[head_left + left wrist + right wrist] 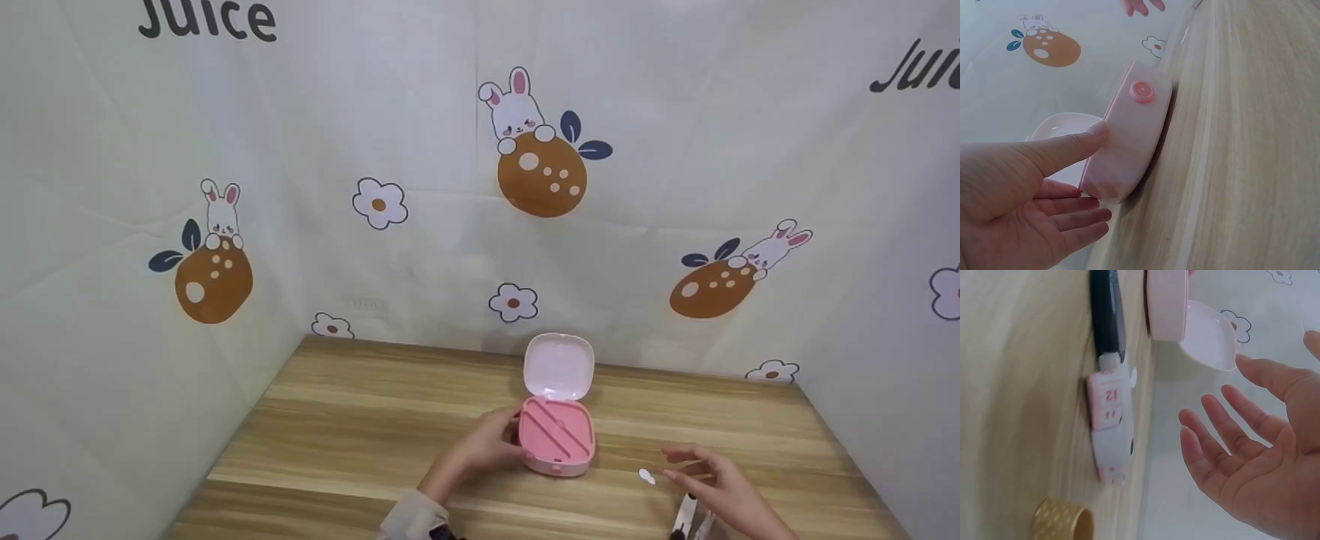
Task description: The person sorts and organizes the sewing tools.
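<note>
A pink box (556, 435) stands on the table with its pale lid (559, 366) tipped back. Its inner tray has diagonal slots, and a round pink button (1142, 91) sits on the front. My left hand (486, 444) is at the box's left side; in the left wrist view its thumb touches the wall and the fingers extend fairly straight beside the corner. To the right, my right hand (712, 480) hovers with loosely bent fingers, holding nothing. Near it lie a small white piece (646, 476), a black-handled item (1108, 315) and a folded measuring tape (1107, 402).
A gold dimpled thimble-like ring (1061, 520) lies close to the tape in the right wrist view. The wood-grain table (360, 420) is bordered by a printed cloth backdrop (435, 255) at the back and on both sides.
</note>
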Motion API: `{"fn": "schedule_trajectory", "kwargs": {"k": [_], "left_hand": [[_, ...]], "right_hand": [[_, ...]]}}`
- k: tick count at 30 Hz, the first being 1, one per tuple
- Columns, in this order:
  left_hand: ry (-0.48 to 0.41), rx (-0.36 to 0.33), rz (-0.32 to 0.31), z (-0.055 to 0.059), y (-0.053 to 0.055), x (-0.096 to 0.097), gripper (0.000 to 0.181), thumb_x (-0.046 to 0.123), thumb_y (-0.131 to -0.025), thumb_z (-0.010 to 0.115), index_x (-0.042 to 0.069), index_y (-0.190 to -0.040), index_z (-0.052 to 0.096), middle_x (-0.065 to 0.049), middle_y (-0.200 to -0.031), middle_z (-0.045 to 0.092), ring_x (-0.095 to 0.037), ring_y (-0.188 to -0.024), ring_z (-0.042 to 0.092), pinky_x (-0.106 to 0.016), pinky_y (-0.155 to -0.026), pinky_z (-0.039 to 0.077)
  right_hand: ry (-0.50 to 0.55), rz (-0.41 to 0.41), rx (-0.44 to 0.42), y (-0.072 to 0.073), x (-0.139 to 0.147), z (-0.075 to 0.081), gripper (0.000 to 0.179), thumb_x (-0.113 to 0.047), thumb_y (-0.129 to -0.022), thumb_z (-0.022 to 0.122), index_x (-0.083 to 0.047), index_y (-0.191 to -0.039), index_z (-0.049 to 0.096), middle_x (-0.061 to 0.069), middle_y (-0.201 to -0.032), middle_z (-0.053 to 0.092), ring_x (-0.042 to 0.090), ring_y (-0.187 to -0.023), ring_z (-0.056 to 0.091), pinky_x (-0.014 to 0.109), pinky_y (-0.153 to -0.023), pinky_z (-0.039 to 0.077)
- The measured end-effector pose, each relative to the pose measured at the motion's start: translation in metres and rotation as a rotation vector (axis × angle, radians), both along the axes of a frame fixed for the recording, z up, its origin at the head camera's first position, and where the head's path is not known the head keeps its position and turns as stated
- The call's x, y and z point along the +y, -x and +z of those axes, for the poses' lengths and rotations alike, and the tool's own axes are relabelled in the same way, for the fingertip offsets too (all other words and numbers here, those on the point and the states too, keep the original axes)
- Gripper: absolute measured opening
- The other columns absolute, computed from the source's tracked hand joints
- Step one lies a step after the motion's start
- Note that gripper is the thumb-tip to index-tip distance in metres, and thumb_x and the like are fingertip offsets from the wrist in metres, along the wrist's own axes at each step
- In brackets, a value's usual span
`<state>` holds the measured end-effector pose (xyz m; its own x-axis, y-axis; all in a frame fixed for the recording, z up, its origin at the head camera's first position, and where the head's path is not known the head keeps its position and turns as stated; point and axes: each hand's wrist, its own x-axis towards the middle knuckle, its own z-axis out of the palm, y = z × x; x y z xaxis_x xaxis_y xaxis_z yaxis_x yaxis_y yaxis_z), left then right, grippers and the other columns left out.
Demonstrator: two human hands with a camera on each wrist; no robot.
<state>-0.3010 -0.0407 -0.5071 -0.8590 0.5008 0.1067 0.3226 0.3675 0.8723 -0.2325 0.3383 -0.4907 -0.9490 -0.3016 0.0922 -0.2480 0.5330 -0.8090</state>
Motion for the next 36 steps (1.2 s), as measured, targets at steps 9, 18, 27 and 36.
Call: {"fn": "schedule_trajectory", "kwargs": {"k": [9, 18, 27, 36], "left_hand": [[-0.013, 0.013, -0.011, -0.001, 0.0, 0.001, 0.084, 0.002, -0.082, 0.081, 0.002, -0.158, 0.046, -0.018, -0.144, 0.065, -0.033, -0.13, 0.064, -0.047, -0.114, 0.051], [0.016, 0.024, -0.003, 0.001, 0.001, 0.001, 0.086, 0.004, -0.081, 0.083, 0.003, -0.159, 0.045, -0.019, -0.141, 0.066, -0.033, -0.13, 0.064, -0.047, -0.116, 0.049], [-0.008, 0.021, -0.012, 0.001, -0.001, 0.0, 0.082, 0.002, -0.083, 0.082, 0.002, -0.157, 0.047, -0.019, -0.146, 0.062, -0.037, -0.133, 0.062, -0.053, -0.117, 0.047], [-0.028, 0.01, 0.001, 0.0, -0.001, 0.0, 0.077, 0.0, -0.082, 0.081, 0.001, -0.153, 0.052, -0.018, -0.144, 0.064, -0.036, -0.135, 0.06, -0.054, -0.119, 0.045]], "right_hand": [[0.034, 0.04, 0.019, -0.012, 0.023, -0.01, 0.026, -0.005, -0.1, 0.068, 0.017, -0.112, 0.065, -0.011, -0.106, 0.074, 0.0, -0.09, 0.068, 0.02, -0.077, 0.059], [0.016, 0.071, -0.052, -0.015, 0.045, -0.011, 0.024, -0.004, -0.099, 0.069, 0.018, -0.107, 0.064, 0.001, -0.105, 0.074, -0.001, -0.089, 0.067, 0.019, -0.076, 0.059], [0.156, 0.297, -0.058, -0.007, 0.066, -0.027, 0.016, 0.008, -0.095, 0.068, 0.017, -0.108, 0.065, -0.019, -0.112, 0.074, -0.001, -0.096, 0.068, 0.017, -0.079, 0.059], [0.256, 0.443, -0.226, 0.003, 0.065, -0.03, 0.024, 0.008, -0.094, 0.067, 0.016, -0.116, 0.067, -0.009, -0.114, 0.073, 0.003, -0.097, 0.067, 0.017, -0.083, 0.058]]}}
